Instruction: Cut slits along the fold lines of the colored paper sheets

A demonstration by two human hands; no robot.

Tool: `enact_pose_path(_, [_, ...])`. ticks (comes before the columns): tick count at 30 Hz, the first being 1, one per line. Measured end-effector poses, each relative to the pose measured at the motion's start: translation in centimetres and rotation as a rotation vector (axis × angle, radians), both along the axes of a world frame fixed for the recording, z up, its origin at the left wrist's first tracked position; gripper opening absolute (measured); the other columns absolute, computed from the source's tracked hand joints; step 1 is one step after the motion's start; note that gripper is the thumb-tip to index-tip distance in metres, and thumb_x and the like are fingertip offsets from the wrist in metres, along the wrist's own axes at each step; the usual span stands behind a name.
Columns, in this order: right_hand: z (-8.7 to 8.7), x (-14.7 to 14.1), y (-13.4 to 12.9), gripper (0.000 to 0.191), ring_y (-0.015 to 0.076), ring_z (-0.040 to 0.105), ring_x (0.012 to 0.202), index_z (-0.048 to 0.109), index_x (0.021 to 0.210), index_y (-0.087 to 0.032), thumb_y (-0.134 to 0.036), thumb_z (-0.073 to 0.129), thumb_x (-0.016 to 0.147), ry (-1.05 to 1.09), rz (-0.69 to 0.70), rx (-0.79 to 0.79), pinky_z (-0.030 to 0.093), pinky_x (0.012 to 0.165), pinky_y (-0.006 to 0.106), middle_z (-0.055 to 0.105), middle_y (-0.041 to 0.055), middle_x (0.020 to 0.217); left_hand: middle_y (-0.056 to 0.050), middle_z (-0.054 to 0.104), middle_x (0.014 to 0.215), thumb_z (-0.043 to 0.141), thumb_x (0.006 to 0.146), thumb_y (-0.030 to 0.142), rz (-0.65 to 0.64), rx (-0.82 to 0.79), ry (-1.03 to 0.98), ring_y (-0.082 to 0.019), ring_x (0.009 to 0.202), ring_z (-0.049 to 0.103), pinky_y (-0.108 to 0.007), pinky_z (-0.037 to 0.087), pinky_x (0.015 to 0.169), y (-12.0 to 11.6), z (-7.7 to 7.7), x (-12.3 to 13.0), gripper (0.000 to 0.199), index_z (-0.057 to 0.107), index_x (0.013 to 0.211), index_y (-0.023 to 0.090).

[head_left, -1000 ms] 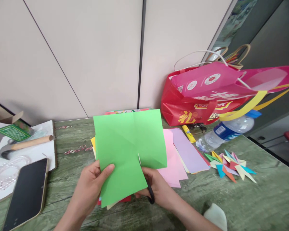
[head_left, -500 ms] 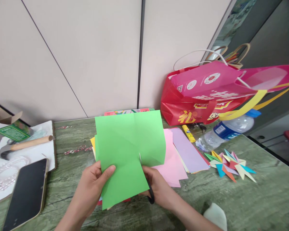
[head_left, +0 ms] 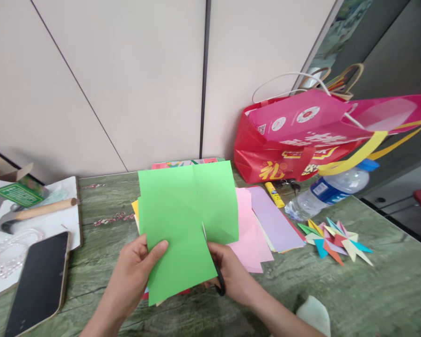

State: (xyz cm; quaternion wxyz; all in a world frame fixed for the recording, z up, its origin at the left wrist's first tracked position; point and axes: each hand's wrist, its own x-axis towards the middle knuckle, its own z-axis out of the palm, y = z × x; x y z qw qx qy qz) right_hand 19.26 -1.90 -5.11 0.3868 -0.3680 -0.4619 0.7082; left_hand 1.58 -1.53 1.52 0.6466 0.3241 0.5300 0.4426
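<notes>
Head view: I judge the step in hand to be cutting the green paper. A slit opens from its near edge, and a blade of the scissors shows at the slit's inner end. A faint crease runs from about there toward the far edge.

Next move, as I judge it: hold the sheet taut, align the blades with the crease, and advance the cut in short strokes. Caution: the right-hand flap curls and could drift into the blades.

Position: the green paper is raised between my hands, above coloured sheets on the tabletop. My left hand is clamped on its left edge, thumb on top, fingers beneath. My right hand is closed around the black scissors handle, just beside the slit; its fingers are partly hidden by the paper. Pink paper lies beyond that hand.
</notes>
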Motion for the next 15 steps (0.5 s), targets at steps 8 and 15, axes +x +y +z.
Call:
enact_pose_path(8, [-0.8, -0.5, 0.1, 0.032, 0.0065, 0.041, 0.036, 0.054, 0.066, -0.016, -0.040, 0.073, 0.057, 0.071, -0.053, -0.082, 0.032, 0.036, 0.018, 0.046, -0.0079, 0.043, -0.007, 0.075, 0.089, 0.074, 0.062, 0.030, 0.005, -0.002, 0.014, -0.029, 0.081, 0.069, -0.036, 0.056, 0.062, 0.0, 0.2, 0.1, 0.035, 0.066, 0.094, 0.019])
enact_pose_path(15, [0.7, -0.4, 0.2, 0.030, 0.0069, 0.041, 0.035, 0.056, 0.062, -0.015, -0.042, 0.069, 0.058, 0.035, -0.050, -0.055, 0.030, 0.034, 0.019, 0.048, -0.0062, 0.042, -0.007, 0.075, 0.088, 0.073, 0.064, 0.031, -0.012, -0.007, 0.007, -0.027, 0.073, 0.070, -0.034, 0.056, 0.061, 0.0, 0.1, 0.0, 0.040, 0.065, 0.102, 0.020])
